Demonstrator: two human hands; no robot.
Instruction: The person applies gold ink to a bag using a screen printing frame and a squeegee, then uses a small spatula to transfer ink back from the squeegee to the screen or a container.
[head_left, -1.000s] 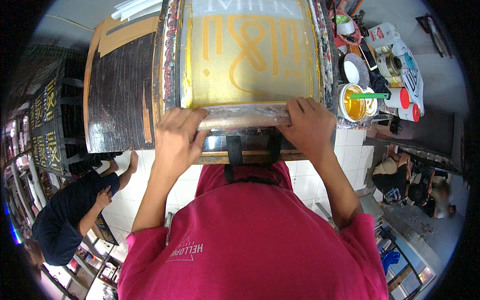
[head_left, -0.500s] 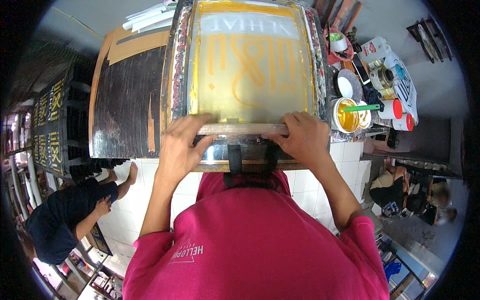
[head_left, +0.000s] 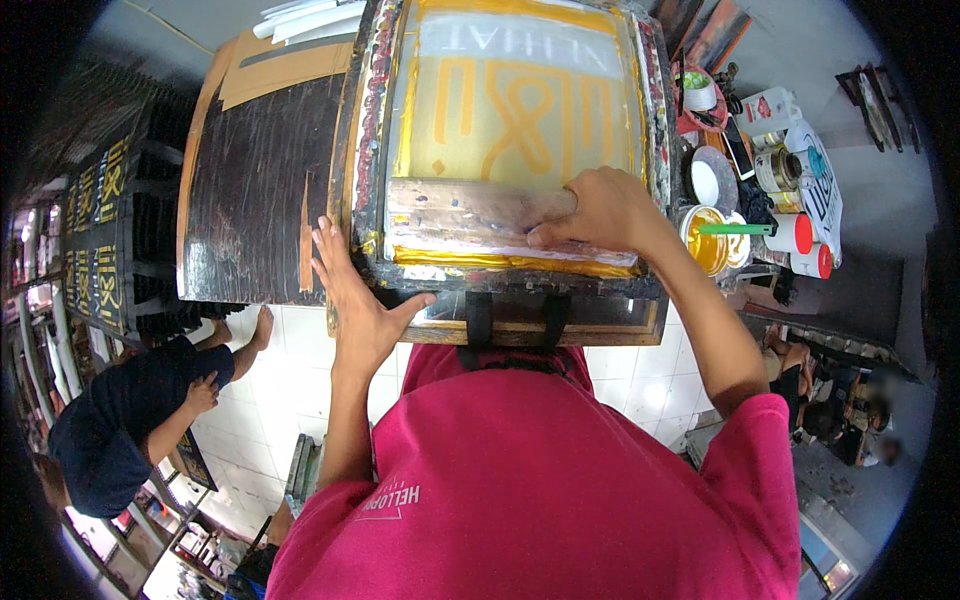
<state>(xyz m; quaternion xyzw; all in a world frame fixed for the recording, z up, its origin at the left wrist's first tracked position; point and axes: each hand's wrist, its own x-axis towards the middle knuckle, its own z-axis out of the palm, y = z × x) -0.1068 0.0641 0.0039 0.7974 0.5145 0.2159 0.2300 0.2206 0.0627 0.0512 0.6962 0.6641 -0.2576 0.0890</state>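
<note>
A printing screen [head_left: 590, 284] lies in front of me, its pale mesh carrying orange looped line shapes and yellow ink along the borders. Across the near part of the mesh lies a broad wooden squeegee [head_left: 450, 208]. My right hand [head_left: 612, 210] grips it at its right end, with the fingers over the far edge and the thumb on the near side. My left hand [head_left: 358, 292] holds nothing. Its fingers are spread by the screen's near left corner, and its thumb reaches along the front edge.
Right of the screen stand a tub of yellow ink [head_left: 702, 250] with a green-handled spatula [head_left: 740, 229], red-lidded containers [head_left: 790, 234] and a phone [head_left: 738, 150]. A dark board [head_left: 250, 190] extends to the left. A co-worker [head_left: 130, 420] is at the far left near hanging printed dark sheets [head_left: 100, 240].
My left hand has let go of the squeegee and moved down to the screen's corner. The squeegee now lies flatter and farther up the mesh, held by my right hand alone.
</note>
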